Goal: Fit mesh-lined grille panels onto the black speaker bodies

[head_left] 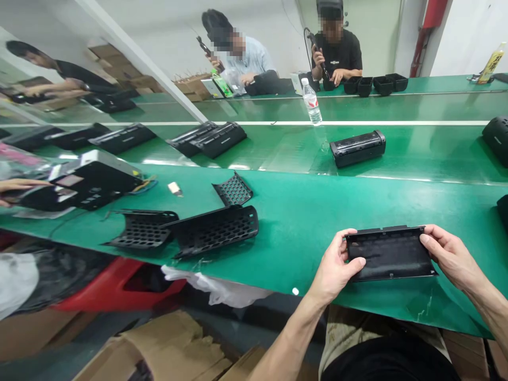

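Both my hands grip a flat black plastic panel (389,254) by its short ends, just above the green belt. My left hand (335,267) holds its left edge, with the thumb on the dark inner face. My right hand (450,256) holds the opposite edge. To the left on the green belt (293,248) lie several black perforated grille panels, the largest (216,230) overlapping the end of another (143,230). A smaller grille (233,189) lies beyond them. Neither hand touches the grilles.
A finished black speaker (357,148) and a water bottle (311,101) stand farther up the belt. A co-worker's hand (19,185) reaches in beside a black device (95,182) at left. Two co-workers (337,47) sit opposite. Cardboard (151,344) and a red stool (119,286) lie below.
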The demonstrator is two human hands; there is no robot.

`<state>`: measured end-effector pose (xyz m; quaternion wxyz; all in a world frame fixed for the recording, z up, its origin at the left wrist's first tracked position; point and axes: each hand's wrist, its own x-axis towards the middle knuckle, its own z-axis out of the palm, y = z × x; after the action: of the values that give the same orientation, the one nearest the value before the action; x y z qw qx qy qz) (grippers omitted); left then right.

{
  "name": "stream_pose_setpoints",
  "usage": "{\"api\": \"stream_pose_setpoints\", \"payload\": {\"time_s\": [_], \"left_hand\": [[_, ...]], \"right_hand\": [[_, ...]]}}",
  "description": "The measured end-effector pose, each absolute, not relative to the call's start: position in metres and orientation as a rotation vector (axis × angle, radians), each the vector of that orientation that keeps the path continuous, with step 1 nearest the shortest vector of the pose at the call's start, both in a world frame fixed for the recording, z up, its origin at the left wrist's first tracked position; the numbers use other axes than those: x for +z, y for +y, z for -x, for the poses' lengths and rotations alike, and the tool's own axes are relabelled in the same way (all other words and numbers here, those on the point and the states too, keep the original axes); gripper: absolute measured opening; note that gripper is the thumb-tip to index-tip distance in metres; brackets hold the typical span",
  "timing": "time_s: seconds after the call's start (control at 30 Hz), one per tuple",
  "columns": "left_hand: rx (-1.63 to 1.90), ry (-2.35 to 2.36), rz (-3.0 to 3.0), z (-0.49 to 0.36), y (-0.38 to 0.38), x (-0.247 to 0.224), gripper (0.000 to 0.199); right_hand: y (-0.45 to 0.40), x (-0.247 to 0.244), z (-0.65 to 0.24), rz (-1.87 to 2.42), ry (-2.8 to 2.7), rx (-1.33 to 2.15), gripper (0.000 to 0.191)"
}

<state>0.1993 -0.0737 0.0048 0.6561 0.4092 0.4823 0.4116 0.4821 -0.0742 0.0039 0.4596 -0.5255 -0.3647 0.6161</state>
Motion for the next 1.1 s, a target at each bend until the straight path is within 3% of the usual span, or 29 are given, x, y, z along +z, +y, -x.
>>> {"api": "stream_pose_setpoints", "payload": {"time_s": [0.63, 0.87, 1.1], "left_hand": [[0.948, 1.239, -0.996, -0.207, -0.064, -0.005, 0.059], [0.993, 1.156, -0.993, -0.205, -0.063, -0.007, 0.034], [1.005, 1.103, -0.959, -0.202, -0.062, -0.005, 0.042]], "right_hand": [[-0.071, -0.006, -0.478, 1.389, -1.02, 1.429, 0.046], [-0.071, -0.013, -0.482, 1.372, -0.954, 1.454, 0.047], [-0.073, -0.016, -0.485, 1.37, -0.956, 1.447, 0.045]]}}
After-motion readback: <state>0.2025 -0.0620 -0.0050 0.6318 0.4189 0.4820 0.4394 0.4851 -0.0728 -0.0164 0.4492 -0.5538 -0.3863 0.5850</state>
